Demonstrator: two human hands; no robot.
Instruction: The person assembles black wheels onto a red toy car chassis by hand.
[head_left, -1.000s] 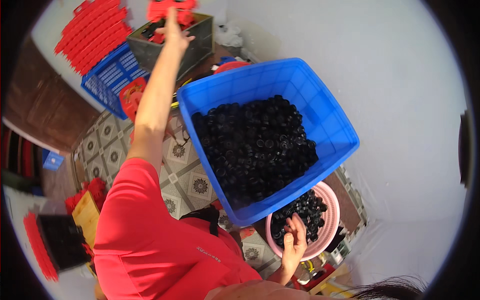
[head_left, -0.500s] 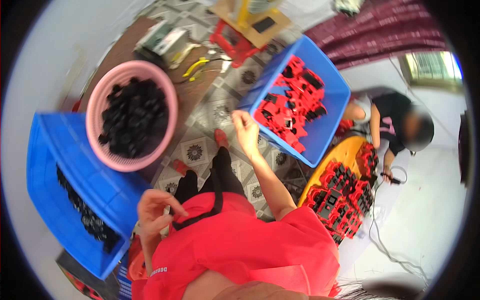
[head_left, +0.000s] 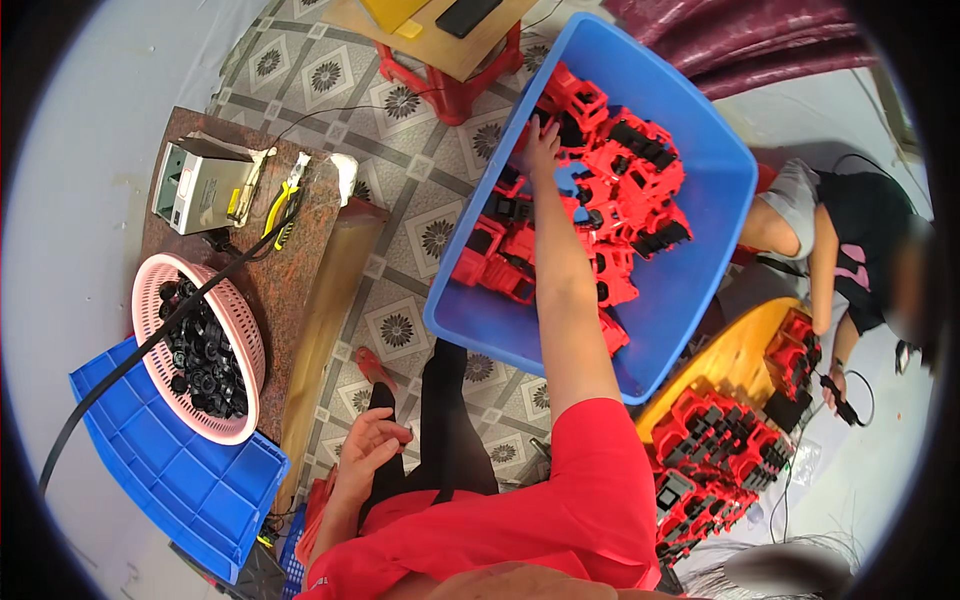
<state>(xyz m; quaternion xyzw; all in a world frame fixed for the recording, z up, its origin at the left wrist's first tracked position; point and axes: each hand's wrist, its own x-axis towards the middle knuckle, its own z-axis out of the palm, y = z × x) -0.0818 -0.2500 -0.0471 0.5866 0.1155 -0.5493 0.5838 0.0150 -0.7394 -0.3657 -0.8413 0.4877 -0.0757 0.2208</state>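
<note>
Red and black are displayed on the plastic parts (head_left: 640, 165); the large bin (head_left: 690, 275) is coloured blue, the basket (head_left: 248, 335) pink; grey-and-white floor tiles (head_left: 397, 330) are patterned with dark flowers

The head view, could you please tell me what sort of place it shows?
Likely a small assembly workshop: a blue bin of red pieces, a pink basket of black parts, and yellow-handled pliers.

R hand (head_left: 542, 147) fwd, arm (head_left: 572, 290) extended; L hand (head_left: 370, 448) half-curled.
</note>
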